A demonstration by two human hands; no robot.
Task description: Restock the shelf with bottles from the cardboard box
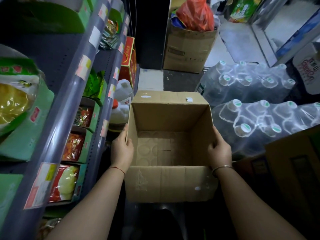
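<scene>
An open cardboard box sits in front of me with nothing inside; only round imprints show on its bottom. My left hand grips the box's left wall, thumb over the rim. On the opposite wall my right hand holds the same way. Two large whitish jugs stand on the low shelf just left of the box's far corner. The grey shelf unit runs along the left side, stocked with packaged snacks.
Shrink-wrapped packs of water bottles lie stacked to the right of the box. Another brown carton is at the right front. Behind stands a cardboard box with an orange bag. A red gift box leans at the shelf's end.
</scene>
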